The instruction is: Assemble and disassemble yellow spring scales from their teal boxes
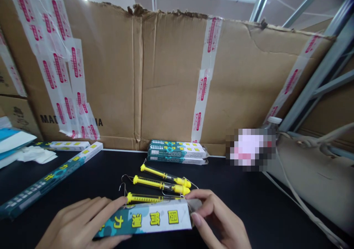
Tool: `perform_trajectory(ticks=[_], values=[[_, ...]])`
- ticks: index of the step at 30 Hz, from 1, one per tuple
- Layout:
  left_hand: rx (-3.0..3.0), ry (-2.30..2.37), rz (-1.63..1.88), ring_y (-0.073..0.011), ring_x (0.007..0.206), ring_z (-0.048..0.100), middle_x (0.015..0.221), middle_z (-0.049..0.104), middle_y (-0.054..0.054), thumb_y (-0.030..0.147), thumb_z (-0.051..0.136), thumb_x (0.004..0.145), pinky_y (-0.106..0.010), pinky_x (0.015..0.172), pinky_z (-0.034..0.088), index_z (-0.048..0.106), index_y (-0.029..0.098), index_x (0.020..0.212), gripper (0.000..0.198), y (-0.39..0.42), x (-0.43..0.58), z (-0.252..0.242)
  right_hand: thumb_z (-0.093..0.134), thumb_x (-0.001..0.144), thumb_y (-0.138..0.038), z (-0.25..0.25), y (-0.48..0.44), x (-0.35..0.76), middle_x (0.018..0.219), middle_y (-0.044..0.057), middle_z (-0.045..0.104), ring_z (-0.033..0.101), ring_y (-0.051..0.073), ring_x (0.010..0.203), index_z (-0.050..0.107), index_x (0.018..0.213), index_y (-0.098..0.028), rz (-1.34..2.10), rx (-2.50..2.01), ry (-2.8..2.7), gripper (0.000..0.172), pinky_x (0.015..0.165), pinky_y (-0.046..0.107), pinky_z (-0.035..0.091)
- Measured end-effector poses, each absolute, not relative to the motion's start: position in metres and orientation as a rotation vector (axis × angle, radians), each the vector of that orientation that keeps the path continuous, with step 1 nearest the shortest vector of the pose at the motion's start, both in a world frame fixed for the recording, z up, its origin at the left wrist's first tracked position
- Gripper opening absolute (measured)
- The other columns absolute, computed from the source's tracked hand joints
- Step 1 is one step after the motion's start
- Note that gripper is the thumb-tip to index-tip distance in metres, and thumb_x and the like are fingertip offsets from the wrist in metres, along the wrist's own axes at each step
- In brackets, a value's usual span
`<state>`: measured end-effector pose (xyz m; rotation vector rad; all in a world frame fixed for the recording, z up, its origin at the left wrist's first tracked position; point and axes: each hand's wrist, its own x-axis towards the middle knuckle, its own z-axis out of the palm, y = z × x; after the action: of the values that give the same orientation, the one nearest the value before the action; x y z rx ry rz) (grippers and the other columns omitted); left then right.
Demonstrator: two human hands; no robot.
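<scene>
A long teal-and-white spring scale box [155, 216] with yellow characters lies across the front, its right end toward my right hand. Wrapped round its left part is my left hand [85, 221]. Thumb and forefinger of my right hand [218, 217] are closed at the box's right end, where a pale end flap [194, 204] stands out. Just behind the box, three yellow spring scales with clear tubes and wire hooks lie side by side: the nearest [145, 198], partly hidden by the box, the middle one [155, 183] and the farthest [163, 174].
Several similar boxes [177, 152] are stacked against the cardboard wall [171, 83]. Another long box [55, 177] lies slanted at left, near crumpled tissue [35, 155]. At right stand a capped bottle [274, 120], partly pixelated, and a pale cable [293, 197] on the black table [238, 190].
</scene>
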<state>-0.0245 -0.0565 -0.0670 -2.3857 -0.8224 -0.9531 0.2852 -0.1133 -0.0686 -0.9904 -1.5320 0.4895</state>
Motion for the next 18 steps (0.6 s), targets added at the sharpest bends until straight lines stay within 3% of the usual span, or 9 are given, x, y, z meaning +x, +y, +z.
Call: perform_trajectory(ticks=[7, 11, 18], values=[[-2.43, -0.887, -0.915, -0.0153, 0.074, 0.075, 0.092, 0.078, 0.003, 0.056, 0.052, 0.103, -0.031, 0.074, 0.056, 0.065, 0.026, 0.124, 0.04, -0.056, -0.03, -0.075, 0.058, 0.091, -0.016, -0.069, -0.108, 0.291, 0.103, 0.009, 0.071, 0.071, 0.022, 0.084, 0.058, 0.076, -0.023, 0.318, -0.969, -1.711, 0.016, 0.065, 0.027, 0.056], [-2.397, -0.894, -0.904, -0.0176, 0.076, 0.077, 0.094, 0.08, 0.002, 0.06, 0.052, 0.101, -0.032, 0.077, 0.057, 0.067, 0.027, 0.123, 0.043, -0.053, -0.032, -0.079, 0.06, 0.085, -0.01, -0.066, -0.108, 0.292, 0.102, 0.01, 0.072, 0.072, 0.023, 0.083, 0.058, 0.076, -0.023, 0.235, -0.968, -1.774, 0.016, 0.063, 0.027, 0.057], [-2.381, -0.828, -0.904, -0.0195, 0.075, 0.078, 0.096, 0.082, 0.0, 0.058, 0.055, 0.1, -0.033, 0.072, 0.061, 0.064, 0.023, 0.125, 0.044, -0.046, -0.038, -0.084, 0.066, 0.091, -0.012, -0.06, -0.107, 0.301, 0.12, 0.011, 0.074, 0.077, 0.025, 0.097, 0.073, 0.105, -0.027, 0.161, -0.982, -1.861, 0.022, 0.08, 0.029, 0.065]])
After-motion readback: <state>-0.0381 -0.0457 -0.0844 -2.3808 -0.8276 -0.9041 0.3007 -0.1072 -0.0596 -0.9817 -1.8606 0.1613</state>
